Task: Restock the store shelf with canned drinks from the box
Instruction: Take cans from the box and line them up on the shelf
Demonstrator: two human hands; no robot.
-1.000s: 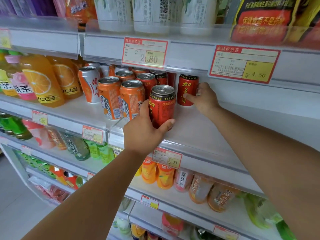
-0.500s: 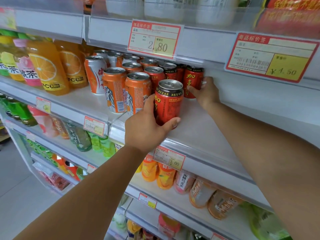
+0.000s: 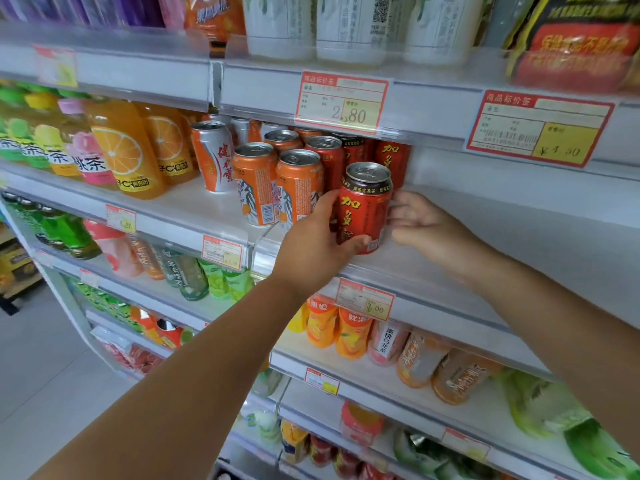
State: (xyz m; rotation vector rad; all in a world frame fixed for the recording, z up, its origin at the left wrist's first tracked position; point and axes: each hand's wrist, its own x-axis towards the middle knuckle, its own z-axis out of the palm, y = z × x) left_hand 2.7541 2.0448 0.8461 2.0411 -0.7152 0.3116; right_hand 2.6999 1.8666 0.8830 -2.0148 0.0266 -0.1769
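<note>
Head view, and I've got one red can point(image 3: 366, 206) upright in my left hand point(image 3: 320, 245), thumb hooked round its lower front and fingers wrapped behind, just right of centre frame at the front of the middle shelf point(image 3: 512, 223). I can't tell whether its base is down on the board yet. My right hand point(image 3: 420, 225) comes in from the right, holding nothing, fingers loose, tips at the can's right side, touching or a hair off, I can't say. To do this well, I reckon I want the base flat before I let go, the label facing out, and the can squared up in front of its own red row. It shouldn't be nudged into the orange can point(image 3: 300, 188) right beside my knuckles. The right hand should only steady it, not push, since a tall can tips easily near the lip. Now the count: besides mine, three red cans stand behind it, the clearest point(image 3: 394, 162) right at the back. Orange cans: two in front, at least one more behind. One white-and-orange can point(image 3: 213, 155) leads its row at left; the rest I can't count. Two orange-juice bottles point(image 3: 121, 150) are at centre left. The box isn't in shot.
</note>
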